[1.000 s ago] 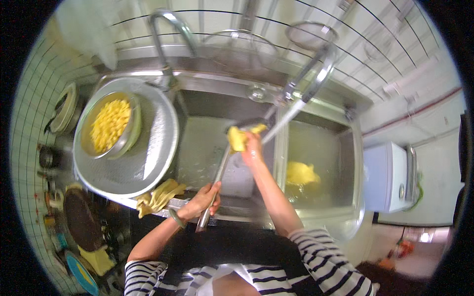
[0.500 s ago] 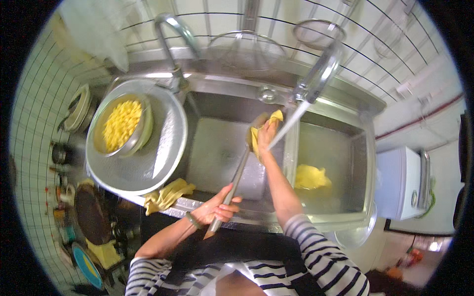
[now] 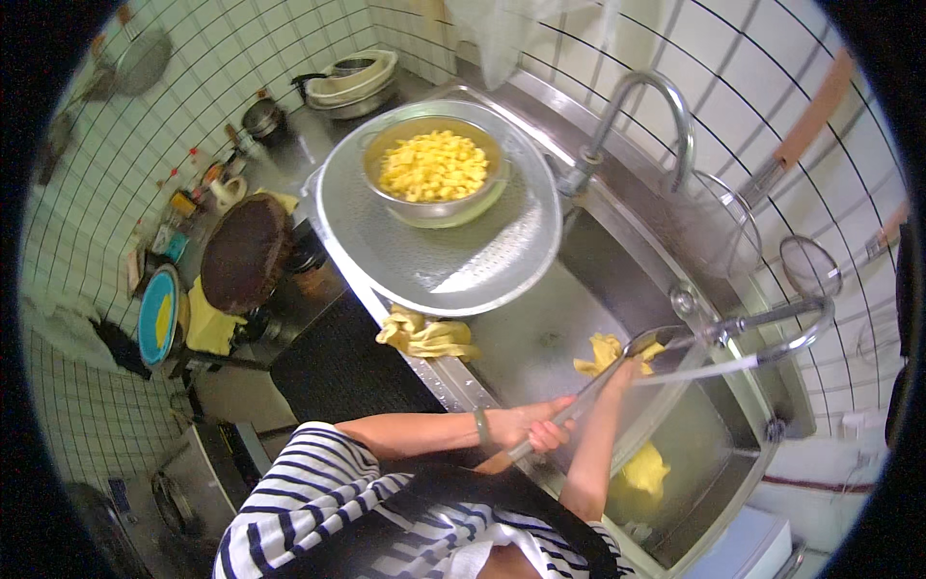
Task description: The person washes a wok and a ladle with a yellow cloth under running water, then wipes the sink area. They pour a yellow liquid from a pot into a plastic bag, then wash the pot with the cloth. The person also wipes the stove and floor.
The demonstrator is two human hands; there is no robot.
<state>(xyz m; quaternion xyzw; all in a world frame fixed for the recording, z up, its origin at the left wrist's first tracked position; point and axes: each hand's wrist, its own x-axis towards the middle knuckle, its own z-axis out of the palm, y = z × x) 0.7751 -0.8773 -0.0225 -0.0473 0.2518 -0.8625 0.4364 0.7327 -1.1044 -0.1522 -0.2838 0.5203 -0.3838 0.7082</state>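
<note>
My left hand (image 3: 535,425), a bracelet at its wrist, is closed around the long metal handle of a ladle (image 3: 585,396). The ladle's round head lies over the sink near the divider between the basins. At that head, my right hand (image 3: 627,374) presses a yellow cloth (image 3: 602,353) against the metal; its fingers are partly hidden. A stream of water from the right tap (image 3: 793,340) runs down beside my right hand. Another yellow cloth (image 3: 644,470) lies in the water of the right basin (image 3: 709,482).
On the sink's left side rests a large perforated metal colander (image 3: 386,246) with a bowl (image 3: 434,210) of yellow chunks (image 3: 434,166). A crumpled cloth (image 3: 426,334) lies on the front rim. A second tap (image 3: 622,116) arches behind. Strainers (image 3: 719,227) hang on the wall.
The view has swung to the left, so the sink now appears farther right and tilted. My hands still hold the ladle and cloth; the cloth is more spread around the ladle head.
</note>
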